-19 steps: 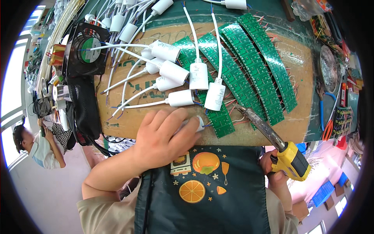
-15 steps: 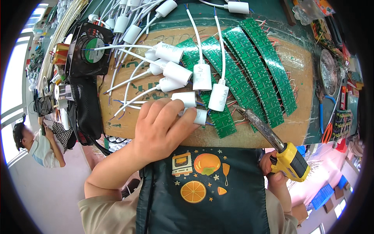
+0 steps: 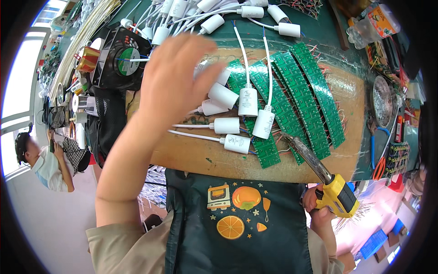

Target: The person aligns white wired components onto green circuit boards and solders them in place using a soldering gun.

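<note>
My left hand [image 3: 175, 73], slightly blurred, hovers over white cylindrical lamp-holder-like parts with cables. Its thumb stands apart from the fingers, and nothing shows in it. My right hand [image 3: 315, 201] is closed round the yellow soldering gun [image 3: 338, 196], low on the right. The gun's metal tip points up-left toward several green circuit board strips [image 3: 292, 100] with thin wires. Two white cylinders with upright cables, one of them here [image 3: 247, 101], rest over the strips. Two more, the nearest being this white cylinder [image 3: 236, 143], lie sideways below my left hand. Several others are partly hidden by that hand.
The brown board [image 3: 191, 160] lies on a green work table. A black fan [image 3: 121, 59] stands at the left, and more white cylinders with cables [image 3: 212, 23] are heaped behind. On the right are a round metal dish [image 3: 382, 100] and blue-handled pliers [image 3: 376, 139]. A person sits far left.
My left hand has lifted off the two near cylinders and moved up and away over the pile. Those cylinders are now uncovered. My right hand still holds the soldering gun; the view has shifted slightly.
</note>
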The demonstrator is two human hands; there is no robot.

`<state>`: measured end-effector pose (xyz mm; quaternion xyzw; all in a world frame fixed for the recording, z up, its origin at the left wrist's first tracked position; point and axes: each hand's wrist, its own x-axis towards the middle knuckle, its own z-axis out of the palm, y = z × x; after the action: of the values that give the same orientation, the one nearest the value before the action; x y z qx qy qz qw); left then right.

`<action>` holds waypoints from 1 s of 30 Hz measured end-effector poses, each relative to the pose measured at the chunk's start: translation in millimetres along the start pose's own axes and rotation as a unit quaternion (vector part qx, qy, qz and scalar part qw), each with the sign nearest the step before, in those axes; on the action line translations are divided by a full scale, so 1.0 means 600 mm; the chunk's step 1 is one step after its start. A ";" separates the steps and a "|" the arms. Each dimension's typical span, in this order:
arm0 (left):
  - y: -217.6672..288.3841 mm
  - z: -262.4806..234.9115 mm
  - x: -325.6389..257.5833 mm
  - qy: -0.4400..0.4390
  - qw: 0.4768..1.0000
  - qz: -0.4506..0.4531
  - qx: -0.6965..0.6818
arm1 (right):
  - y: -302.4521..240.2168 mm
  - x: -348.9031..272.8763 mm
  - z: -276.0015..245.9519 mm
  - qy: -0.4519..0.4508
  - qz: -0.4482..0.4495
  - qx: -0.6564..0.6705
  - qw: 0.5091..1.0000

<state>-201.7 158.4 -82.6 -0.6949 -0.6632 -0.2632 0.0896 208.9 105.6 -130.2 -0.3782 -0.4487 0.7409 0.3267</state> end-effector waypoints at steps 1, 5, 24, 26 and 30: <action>-0.022 0.013 0.021 -0.009 1.000 -0.017 0.017 | 0.001 0.001 0.000 -0.004 -0.002 -0.001 1.000; -0.066 0.067 0.077 -0.104 0.982 -0.079 0.134 | 0.008 0.001 -0.008 -0.009 -0.014 0.007 1.000; 0.079 -0.132 0.062 0.096 0.978 0.177 -0.050 | 0.005 -0.005 -0.011 0.005 0.001 0.002 1.000; 0.107 -0.129 0.022 0.158 0.977 0.138 -0.036 | 0.003 -0.008 -0.009 -0.004 0.015 0.011 1.000; 0.150 -0.146 -0.034 -0.184 0.965 0.142 -0.122 | -0.007 -0.020 -0.001 0.015 0.019 -0.008 1.000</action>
<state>-135.5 89.8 1.9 -0.8241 -0.5256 -0.1944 -0.0825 215.9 97.5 -123.3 -0.4000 -0.4427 0.7377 0.3159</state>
